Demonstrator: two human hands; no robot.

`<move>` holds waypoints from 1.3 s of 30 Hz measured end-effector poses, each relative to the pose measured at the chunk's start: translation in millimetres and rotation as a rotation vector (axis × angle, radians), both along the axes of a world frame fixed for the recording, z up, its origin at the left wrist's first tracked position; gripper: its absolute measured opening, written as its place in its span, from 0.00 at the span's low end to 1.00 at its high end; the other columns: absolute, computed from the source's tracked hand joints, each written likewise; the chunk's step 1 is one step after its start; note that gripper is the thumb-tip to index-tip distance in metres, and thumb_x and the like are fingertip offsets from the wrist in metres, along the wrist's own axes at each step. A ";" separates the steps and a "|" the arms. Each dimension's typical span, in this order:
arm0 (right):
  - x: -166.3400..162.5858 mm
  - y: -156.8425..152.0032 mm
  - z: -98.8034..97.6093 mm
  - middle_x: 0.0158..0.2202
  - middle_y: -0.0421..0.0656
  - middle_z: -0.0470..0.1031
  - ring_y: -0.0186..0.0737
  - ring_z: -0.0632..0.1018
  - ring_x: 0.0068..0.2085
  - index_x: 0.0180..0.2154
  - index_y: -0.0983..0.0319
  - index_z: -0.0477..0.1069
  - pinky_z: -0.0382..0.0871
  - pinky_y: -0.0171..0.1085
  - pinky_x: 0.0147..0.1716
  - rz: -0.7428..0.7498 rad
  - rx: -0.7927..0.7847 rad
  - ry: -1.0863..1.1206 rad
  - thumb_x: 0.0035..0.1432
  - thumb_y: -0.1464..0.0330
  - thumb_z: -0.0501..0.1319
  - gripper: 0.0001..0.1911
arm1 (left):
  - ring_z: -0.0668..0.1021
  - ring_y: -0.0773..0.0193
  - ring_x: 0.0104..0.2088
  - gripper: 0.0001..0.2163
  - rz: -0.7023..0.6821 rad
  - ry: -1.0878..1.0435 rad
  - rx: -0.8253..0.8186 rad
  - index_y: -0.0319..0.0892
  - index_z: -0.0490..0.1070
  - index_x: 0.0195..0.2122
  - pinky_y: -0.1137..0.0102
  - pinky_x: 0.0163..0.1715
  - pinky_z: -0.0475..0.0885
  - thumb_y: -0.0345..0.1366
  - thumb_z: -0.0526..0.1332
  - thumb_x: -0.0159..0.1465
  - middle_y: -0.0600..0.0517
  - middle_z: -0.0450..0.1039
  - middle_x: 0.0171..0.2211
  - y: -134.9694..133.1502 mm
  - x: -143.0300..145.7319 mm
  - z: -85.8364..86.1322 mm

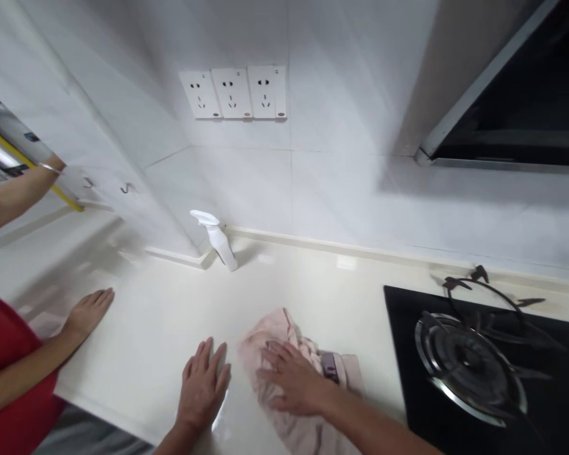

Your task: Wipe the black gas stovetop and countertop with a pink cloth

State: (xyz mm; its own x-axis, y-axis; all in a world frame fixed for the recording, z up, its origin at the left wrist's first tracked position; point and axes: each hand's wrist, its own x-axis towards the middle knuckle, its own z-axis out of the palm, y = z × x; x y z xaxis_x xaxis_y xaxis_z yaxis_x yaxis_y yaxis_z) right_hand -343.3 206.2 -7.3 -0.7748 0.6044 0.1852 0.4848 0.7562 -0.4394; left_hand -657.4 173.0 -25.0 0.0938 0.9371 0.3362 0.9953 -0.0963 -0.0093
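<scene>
Pressing on the pink cloth (pixel 270 325), your right hand (pixel 291 379) lies with its fingers loosely spread over the fabric, more flattening than clenching it; the cloth sits on the pale counter (pixel 152 341) directly before you, left of the hob. The work looks midway to me: the cloth is laid out and under your palm, but it is neither folded nor put away, and how much of the surface has been wiped you cannot tell from here. The fabric looks soft and thin, smooth at the far corner, rumpled into ridges toward your wrist, with a dark purple patch (pixel 329 366) beside your hand. Just left of it, your left hand (pixel 203 382) rests on the counter, released, fingers straight and slightly parted. The counter is glossy, throwing back bright reflections. Beyond, a white spray bottle (pixel 222 245), slim and apparently plastic, stands untouched near the wall corner. To your right, the flat black hob (pixel 557 398) carries a round metal burner (pixel 469 360). A co-worker's hand (pixel 88 313) lies flat farther left, by a red garment (pixel 12 360); pale, veined wall panels (pixel 332 183) rise behind.
</scene>
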 end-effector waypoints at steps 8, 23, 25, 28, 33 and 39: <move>160.5 128.9 24.4 0.79 0.50 0.50 0.59 0.51 0.78 0.74 0.54 0.59 0.40 0.61 0.74 -0.843 0.010 -0.384 0.76 0.55 0.50 0.31 | 0.60 0.46 0.75 0.27 0.034 -0.045 -0.079 0.43 0.70 0.69 0.46 0.69 0.60 0.46 0.48 0.74 0.38 0.60 0.74 5.0 -1.6 0.4; 245.4 115.7 26.9 0.75 0.67 0.52 0.72 0.55 0.74 0.73 0.71 0.56 0.50 0.61 0.69 -1.549 -0.091 -0.362 0.72 0.55 0.49 0.38 | 0.59 0.46 0.76 0.29 0.056 -0.075 -0.123 0.42 0.69 0.68 0.47 0.68 0.60 0.49 0.44 0.74 0.38 0.59 0.74 9.9 -1.5 5.7; 249.7 118.9 29.3 0.75 0.71 0.51 0.75 0.55 0.74 0.74 0.74 0.54 0.50 0.63 0.69 -1.557 -0.110 -0.378 0.72 0.56 0.49 0.39 | 0.58 0.45 0.76 0.29 0.054 -0.079 -0.125 0.42 0.69 0.68 0.46 0.69 0.60 0.49 0.45 0.74 0.37 0.59 0.74 10.6 -0.8 6.3; 243.4 116.9 31.5 0.76 0.71 0.49 0.75 0.55 0.75 0.75 0.72 0.53 0.48 0.64 0.69 -1.544 -0.117 -0.399 0.72 0.57 0.50 0.38 | 0.58 0.45 0.76 0.29 0.054 -0.083 -0.134 0.42 0.69 0.68 0.46 0.69 0.59 0.49 0.44 0.73 0.37 0.59 0.74 11.2 1.0 8.9; 220.9 84.4 31.1 0.77 0.67 0.48 0.72 0.52 0.76 0.75 0.69 0.54 0.41 0.63 0.72 -1.420 -0.109 -0.440 0.73 0.57 0.50 0.37 | 0.57 0.44 0.76 0.30 0.060 -0.089 -0.158 0.42 0.67 0.68 0.45 0.68 0.59 0.51 0.42 0.74 0.37 0.58 0.74 11.9 2.7 14.6; 200.7 17.7 13.4 0.78 0.62 0.47 0.67 0.49 0.78 0.74 0.68 0.58 0.39 0.60 0.74 -1.248 -0.074 -0.422 0.74 0.58 0.51 0.34 | 0.57 0.42 0.76 0.31 0.054 -0.102 -0.170 0.42 0.67 0.69 0.43 0.68 0.59 0.52 0.42 0.73 0.35 0.58 0.74 14.7 2.5 17.0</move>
State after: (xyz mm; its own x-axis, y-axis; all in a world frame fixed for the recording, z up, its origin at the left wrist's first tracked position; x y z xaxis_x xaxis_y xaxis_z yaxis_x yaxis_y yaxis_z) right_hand -142.7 223.8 6.0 0.3175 0.9482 0.0044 0.9433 -0.3154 -0.1040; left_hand -654.9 187.7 -8.0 0.0157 0.9839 0.1783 0.9941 -0.0346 0.1033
